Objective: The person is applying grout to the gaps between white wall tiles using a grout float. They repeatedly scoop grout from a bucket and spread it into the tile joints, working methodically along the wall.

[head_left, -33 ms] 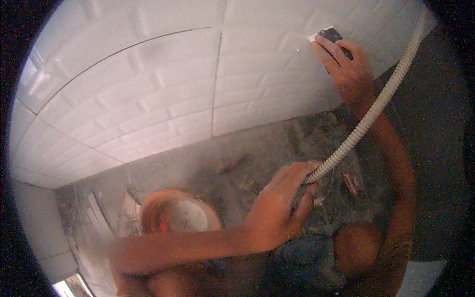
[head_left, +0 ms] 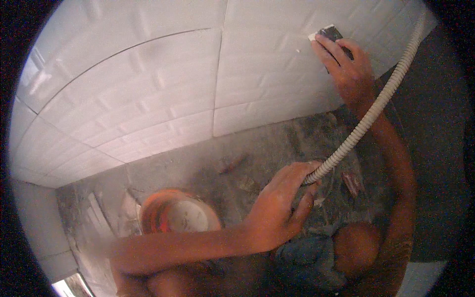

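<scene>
The right hand (head_left: pixel 350 73) has its fingers parted and bent over a small, dark, flat, angular pad (head_left: pixel 330 33), gripping it against a white tiled wall with a raised brick pattern (head_left: pixel 170 64), high on the right. The left hand (head_left: pixel 277 200), lower down, curls part-closed around the near end of a cream, ribbed, flexible hose (head_left: pixel 368 121), with thumb and fingers to either side. For good work here, even finger pressure with the pad flat to the tile seems best, not tipped onto a corner; the hose probably needs slack so that it does not drag on the right forearm. The pad looks blackish, with a pale upper-left edge, and is mostly covered by fingers; the hose arcs toward the upper right. Beyond lie an orange round bucket (head_left: pixel 147 212), partly behind the left forearm, and a grey, dusty, littered floor (head_left: pixel 277 138).
</scene>
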Tool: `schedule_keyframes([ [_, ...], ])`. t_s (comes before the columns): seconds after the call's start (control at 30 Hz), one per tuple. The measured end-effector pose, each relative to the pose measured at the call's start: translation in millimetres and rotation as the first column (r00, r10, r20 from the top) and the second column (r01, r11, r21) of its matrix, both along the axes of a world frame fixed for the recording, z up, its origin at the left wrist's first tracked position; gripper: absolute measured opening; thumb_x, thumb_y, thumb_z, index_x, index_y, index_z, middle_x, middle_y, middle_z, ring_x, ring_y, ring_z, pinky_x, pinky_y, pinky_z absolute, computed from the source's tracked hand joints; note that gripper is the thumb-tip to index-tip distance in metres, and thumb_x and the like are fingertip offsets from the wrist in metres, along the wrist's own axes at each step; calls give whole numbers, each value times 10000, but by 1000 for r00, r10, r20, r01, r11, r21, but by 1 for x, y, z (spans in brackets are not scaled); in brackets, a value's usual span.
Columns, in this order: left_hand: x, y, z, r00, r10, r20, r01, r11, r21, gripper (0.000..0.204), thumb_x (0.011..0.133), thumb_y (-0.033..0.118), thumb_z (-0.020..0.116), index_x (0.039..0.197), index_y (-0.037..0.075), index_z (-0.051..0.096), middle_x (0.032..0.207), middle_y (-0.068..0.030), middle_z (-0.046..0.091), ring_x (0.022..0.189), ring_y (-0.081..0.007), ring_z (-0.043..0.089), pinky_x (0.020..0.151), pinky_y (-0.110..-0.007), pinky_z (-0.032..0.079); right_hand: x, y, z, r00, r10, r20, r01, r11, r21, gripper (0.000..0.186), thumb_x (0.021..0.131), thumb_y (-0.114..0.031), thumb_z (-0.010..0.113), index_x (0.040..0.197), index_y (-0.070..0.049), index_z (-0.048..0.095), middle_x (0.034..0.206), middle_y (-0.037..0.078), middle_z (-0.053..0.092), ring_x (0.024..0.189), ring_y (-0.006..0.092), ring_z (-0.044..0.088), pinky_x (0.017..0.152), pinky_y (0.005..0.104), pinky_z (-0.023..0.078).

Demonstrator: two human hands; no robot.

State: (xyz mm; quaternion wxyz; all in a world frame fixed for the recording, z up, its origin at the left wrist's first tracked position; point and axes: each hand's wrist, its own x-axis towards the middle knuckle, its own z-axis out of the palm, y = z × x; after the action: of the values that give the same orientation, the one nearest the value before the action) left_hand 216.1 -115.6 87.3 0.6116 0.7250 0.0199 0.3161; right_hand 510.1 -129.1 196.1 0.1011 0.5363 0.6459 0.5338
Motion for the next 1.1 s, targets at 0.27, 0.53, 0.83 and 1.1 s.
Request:
schedule_keyframes([
  [0.27, 8, 2, 8, 987, -74, -141, 55, 990, -131, 321, 979, 91, 634, 1289, 30, 576, 1145, -195, 677, 1035, -334, 692, 900, -422, 546, -65, 54, 4, 986, 162, 24, -162, 987, -18, 517, 802, -164, 630, 1315, -179, 683, 1370, -61, 629, 1109, 188, 580, 903, 332, 496],
  [0.53, 11, 0, 20, 999, -41, -35, 40, 999, -28, 382, 945, -28, 608, 1319, -22, 530, 1221, -237, 617, 1135, -415, 631, 960, -424, 509, 2, 5, 9, 999, 15, -48, -14, 999, 35, 523, 778, -85, 651, 1293, -162, 701, 1321, -65, 651, 1084, 197, 579, 923, 329, 501],
  [0.83, 2, 7, 9, 996, -41, -79, 37, 998, -40, 411, 933, -47, 603, 1334, -11, 523, 1187, -227, 630, 1115, -385, 651, 959, -414, 507, -55, 76, -42, 938, 273, -213, -201, 929, 310, 536, 797, -36, 656, 1330, -93, 674, 1223, 81, 633, 1018, 255, 567, 911, 355, 505],
  [1.1, 2, 0, 14, 988, -132, -74, 120, 981, -154, 413, 930, -54, 594, 1335, -10, 522, 1191, -224, 617, 1094, -371, 651, 968, -413, 495, -53, 33, -79, 866, 204, -456, -208, 977, 42, 585, 761, -35, 658, 1345, -84, 659, 1186, 82, 621, 1011, 271, 578, 885, 376, 525],
])
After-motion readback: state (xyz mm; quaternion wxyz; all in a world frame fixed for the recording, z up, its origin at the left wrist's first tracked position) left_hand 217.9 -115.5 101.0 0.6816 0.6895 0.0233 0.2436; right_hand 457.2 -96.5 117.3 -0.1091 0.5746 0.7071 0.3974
